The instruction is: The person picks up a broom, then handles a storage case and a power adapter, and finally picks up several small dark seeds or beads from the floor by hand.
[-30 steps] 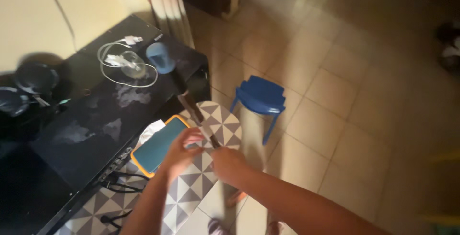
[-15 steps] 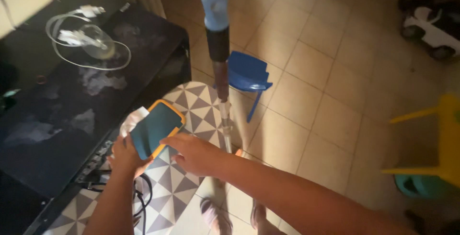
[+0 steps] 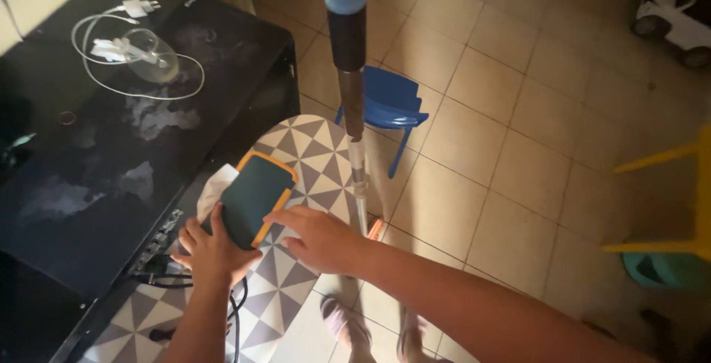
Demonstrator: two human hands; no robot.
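My left hand (image 3: 215, 253) grips the near end of a phone with a dark screen and an orange case (image 3: 258, 195), held above a small table with a grey and white triangle pattern (image 3: 315, 148). A white cloth or tissue (image 3: 214, 191) shows under the phone's left edge. My right hand (image 3: 320, 239) hovers just right of the phone, fingers spread toward it, holding nothing. A long stick with a blue and black handle (image 3: 348, 30) stands upright just beyond my right hand, free of both hands.
A black cabinet (image 3: 89, 170) at left carries a white cable with plug (image 3: 133, 44). Black cables (image 3: 167, 270) hang at its front edge. A blue plastic stool (image 3: 389, 104) stands on the tiled floor; a yellow chair frame (image 3: 678, 185) is at right. My feet (image 3: 370, 330) show below.
One second ago both hands were at the stick. My right hand has let it go, and it now stands upright. My left hand has taken hold of the phone.
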